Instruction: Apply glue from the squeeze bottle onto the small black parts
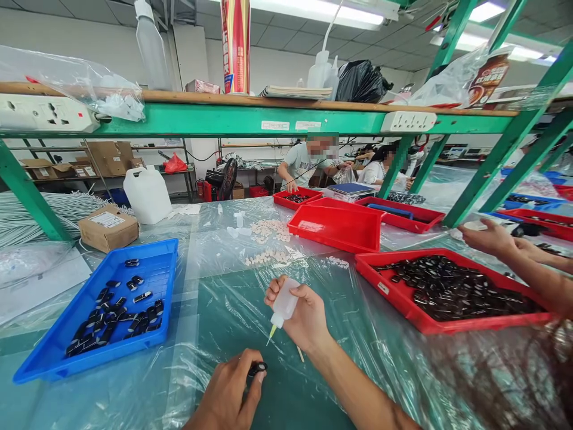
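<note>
- Two hands are at work over the plastic-covered table (233,251). My left hand (230,391) is closed in a pinch on a small black part (258,369), held at its fingertips just above the sheet, low and near the body.
- My right hand (304,316) is wrapped around a small squeeze bottle (285,304), tilted so its yellow-tipped nozzle points down-left toward the part; the tip is near the part but apart from it.
- Handling, as I judge it: the part looks light, stiff and smooth, so likely slippery; a pinch across its sides, leaving the top face clear, seems the sound hold.
- I judge the bottle soft-walled and light; hold it mid-body, since a hard squeeze could overdose.
- Blue tray (54,358) at left holds a scatter of similar black pieces; red tray (430,325) at right holds a heap of them.
- Another person's hand (487,237) reaches in at the far right.
</note>
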### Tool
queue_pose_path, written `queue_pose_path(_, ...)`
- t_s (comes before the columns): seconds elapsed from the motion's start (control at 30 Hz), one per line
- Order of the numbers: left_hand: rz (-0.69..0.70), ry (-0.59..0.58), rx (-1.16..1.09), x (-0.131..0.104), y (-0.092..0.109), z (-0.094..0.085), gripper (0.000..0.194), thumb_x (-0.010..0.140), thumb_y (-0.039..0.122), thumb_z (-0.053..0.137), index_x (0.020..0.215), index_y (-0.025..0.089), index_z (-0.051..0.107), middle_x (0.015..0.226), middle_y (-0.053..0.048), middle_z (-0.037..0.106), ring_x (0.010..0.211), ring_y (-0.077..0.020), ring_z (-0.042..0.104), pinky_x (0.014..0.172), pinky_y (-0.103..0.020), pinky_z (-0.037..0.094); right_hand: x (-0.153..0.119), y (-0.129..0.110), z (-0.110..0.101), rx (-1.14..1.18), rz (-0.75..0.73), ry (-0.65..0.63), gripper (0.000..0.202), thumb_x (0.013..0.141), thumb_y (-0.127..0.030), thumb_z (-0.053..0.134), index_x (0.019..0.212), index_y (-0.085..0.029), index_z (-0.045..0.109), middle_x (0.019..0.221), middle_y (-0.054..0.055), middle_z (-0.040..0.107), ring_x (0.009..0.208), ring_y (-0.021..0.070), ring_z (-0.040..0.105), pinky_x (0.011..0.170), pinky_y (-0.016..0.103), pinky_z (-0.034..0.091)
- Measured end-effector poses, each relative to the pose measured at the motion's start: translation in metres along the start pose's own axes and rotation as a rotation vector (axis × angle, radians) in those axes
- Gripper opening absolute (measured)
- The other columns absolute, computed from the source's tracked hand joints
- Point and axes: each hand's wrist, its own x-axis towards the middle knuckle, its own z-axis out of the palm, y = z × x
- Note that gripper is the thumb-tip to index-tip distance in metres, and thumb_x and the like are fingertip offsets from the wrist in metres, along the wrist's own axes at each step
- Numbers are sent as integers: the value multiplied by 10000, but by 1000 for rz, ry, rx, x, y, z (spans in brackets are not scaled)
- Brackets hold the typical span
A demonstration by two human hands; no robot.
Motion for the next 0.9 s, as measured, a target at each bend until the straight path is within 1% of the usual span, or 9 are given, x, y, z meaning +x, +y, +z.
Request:
queue_pose_path(0.1, -46, -64, -69, 2, 1, -3, 29, 1134, 281, 564, 1149, 302, 553, 876, 60, 708, 652, -180, 729, 587, -255, 571, 0, -1, 0, 17, 0, -27, 438, 1043, -368, 487, 1197, 40, 438, 1047, 114, 291, 1074, -5, 264, 1058, 9, 361)
queue_pose_path(0.17, -55, -76, -77, 1, 0, -2, 65, 1116, 253, 580, 1153, 301, 556, 885, 59, 699, 644, -176, 714, 599, -251, 562, 1, -2, 3, 35, 14, -60, 421, 1050, -360, 484, 1234, 15, 438, 1063, 115, 281, 1080, 0, 258, 1056, 4, 359)
queue_pose_path(0.3, -56, -80, -71, -4, -3, 1, 119, 1107, 243, 591, 1198, 314, 557, 913, 58, 712, 676, -183, 728, 618, -249, 572, 3, -4, 9, 62, 13, -73, 484, 1063, -404, 462, 1239, 45, 417, 1044, 118, 288, 1054, 1, 270, 1035, 27, 380)
queue_pose_path(0.47, -19, -50, -54, -3, -1, 0, 125, 1121, 259, 587, 1230, 304, 545, 915, 49, 722, 672, -180, 732, 611, -240, 577, -1, -1, 3, 68, 9, -24, 397, 1039, -324, 488, 1219, 26, 433, 1065, 113, 282, 1080, 2, 257, 1061, 6, 355)
queue_pose_path(0.53, -25, -49, -66, 0, 0, -2, 110, 1117, 252, 591, 1207, 301, 551, 894, 58, 714, 644, -170, 721, 605, -235, 574, -2, 0, 0, 77, -1, 14, 413, 1041, -338, 479, 1179, 47, 429, 1046, 111, 293, 1068, -8, 266, 1058, 7, 357)
queue_pose_path(0.63, -34, -49, -75, 4, 2, -3, 94, 1107, 243, 602, 1163, 302, 555, 867, 67, 705, 604, -170, 698, 550, -238, 557, -3, 1, 0, 78, -4, 54, 472, 1047, -393, 456, 1124, 71, 422, 1014, 109, 308, 1046, -19, 282, 1047, 14, 362)
queue_pose_path(0.7, -36, -63, -83, 6, 3, -3, 82, 1106, 241, 597, 1148, 298, 557, 864, 65, 699, 592, -171, 690, 538, -246, 546, -2, -1, 2, 57, 8, 27, 457, 1042, -387, 471, 1160, 53, 428, 1027, 110, 302, 1052, -15, 277, 1041, 5, 363)
queue_pose_path(0.8, -50, -84, -94, 4, 1, -2, 60, 1111, 240, 580, 1129, 296, 563, 872, 65, 685, 610, -165, 694, 565, -251, 542, 2, -4, 7, 32, 24, -46, 446, 1048, -385, 481, 1234, 16, 422, 1053, 114, 285, 1055, -8, 267, 1027, -9, 367)
queue_pose_path(0.9, -72, -106, -92, -2, -4, 1, 75, 1107, 238, 579, 1141, 303, 565, 909, 62, 688, 650, -169, 700, 597, -252, 555, 5, -6, 12, 38, 11, -88, 517, 1081, -431, 429, 1264, 51, 390, 1016, 116, 292, 1023, -11, 274, 996, 7, 395)
